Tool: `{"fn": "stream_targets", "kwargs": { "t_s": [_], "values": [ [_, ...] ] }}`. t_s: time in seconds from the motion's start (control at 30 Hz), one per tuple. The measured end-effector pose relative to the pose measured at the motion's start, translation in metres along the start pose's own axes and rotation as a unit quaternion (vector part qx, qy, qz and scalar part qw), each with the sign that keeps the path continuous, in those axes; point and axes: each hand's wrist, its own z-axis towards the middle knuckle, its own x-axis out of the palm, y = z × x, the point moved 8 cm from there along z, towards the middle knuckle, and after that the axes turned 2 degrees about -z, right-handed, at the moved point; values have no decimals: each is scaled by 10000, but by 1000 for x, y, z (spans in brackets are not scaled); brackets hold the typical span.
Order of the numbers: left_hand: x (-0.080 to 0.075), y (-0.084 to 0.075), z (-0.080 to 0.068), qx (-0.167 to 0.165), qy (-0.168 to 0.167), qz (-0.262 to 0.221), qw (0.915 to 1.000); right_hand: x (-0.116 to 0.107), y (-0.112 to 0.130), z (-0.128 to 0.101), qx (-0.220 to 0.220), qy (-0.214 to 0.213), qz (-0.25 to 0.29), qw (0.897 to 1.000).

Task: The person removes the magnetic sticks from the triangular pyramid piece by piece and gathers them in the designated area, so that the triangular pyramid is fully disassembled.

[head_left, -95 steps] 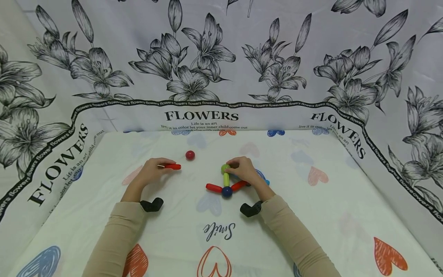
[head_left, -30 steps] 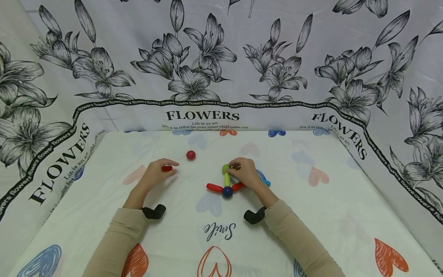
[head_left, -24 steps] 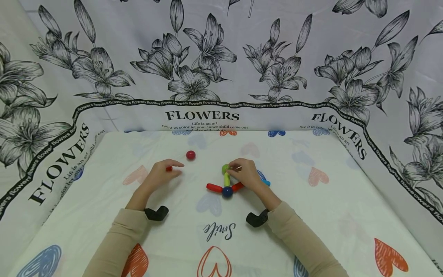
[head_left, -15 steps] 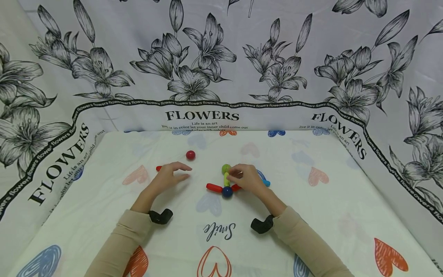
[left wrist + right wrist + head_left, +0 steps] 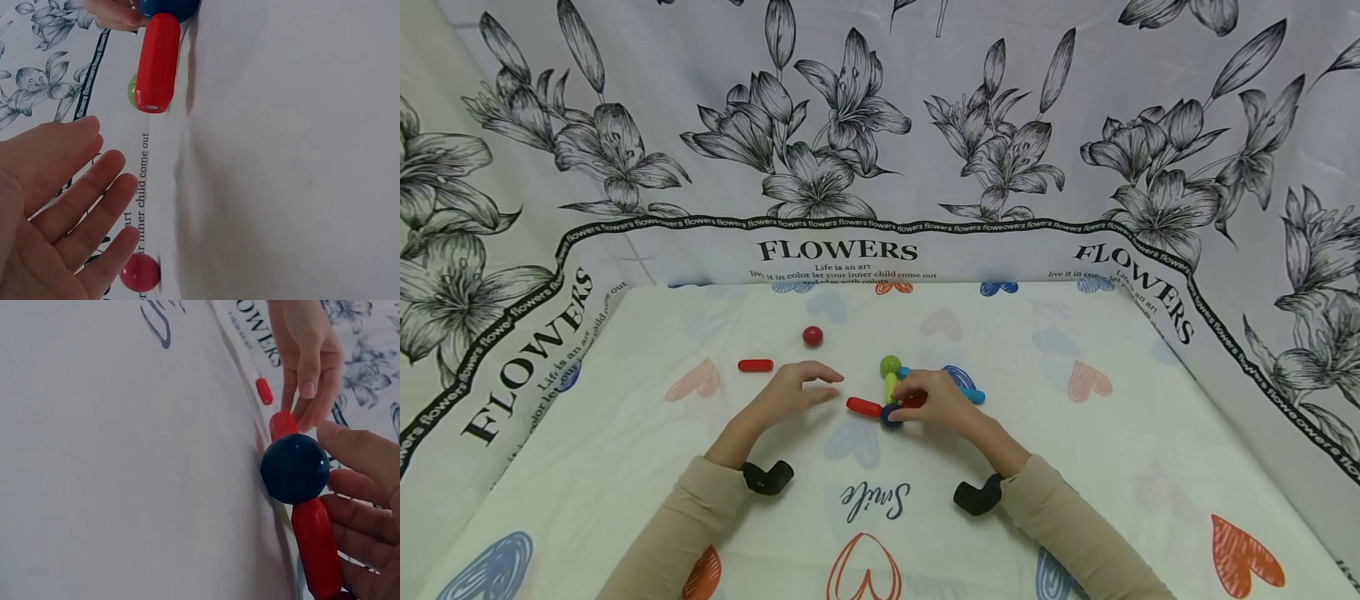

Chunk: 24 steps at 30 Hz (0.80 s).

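On the cloth stands a joined figure of magnetic balls and rods. Its dark blue ball (image 5: 891, 416) bears a red rod (image 5: 864, 407) to the left, a second red rod (image 5: 317, 549) to the right, and a yellow-green rod (image 5: 891, 387) up to a green ball (image 5: 891, 366). My right hand (image 5: 942, 402) is at the blue ball, thumb and fingertips close along its side, fingers beside the second red rod; firm contact is unclear. My left hand (image 5: 790, 396) hovers left of the figure, fingers extended, holding nothing, near the first red rod's free end.
A loose red rod (image 5: 756, 365) lies behind the left hand, and a red ball (image 5: 812, 336) farther back. Blue rods (image 5: 973, 396) show partly behind the right hand. A flowered curtain (image 5: 842, 142) stands behind the heart-printed cloth (image 5: 1000, 333).
My left hand has let go of the loose red rod, leaving it on the cloth, and moved right toward the figure. My right hand has left the green ball and come down to the blue ball.
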Motion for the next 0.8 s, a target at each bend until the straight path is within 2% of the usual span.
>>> {"fn": "stream_targets", "kwargs": {
  "t_s": [0.3, 0.6, 0.8],
  "values": [
    [23, -7, 8, 92, 385, -175, 9991, 6, 0, 0, 134, 383, -336, 9986],
    [41, -13, 13, 193, 719, -265, 9969, 6, 4, -1, -143, 340, -504, 9980],
    [45, -16, 15, 201, 819, -225, 9962, 8, 1, 0, -64, 366, -481, 9982]
  ]
}}
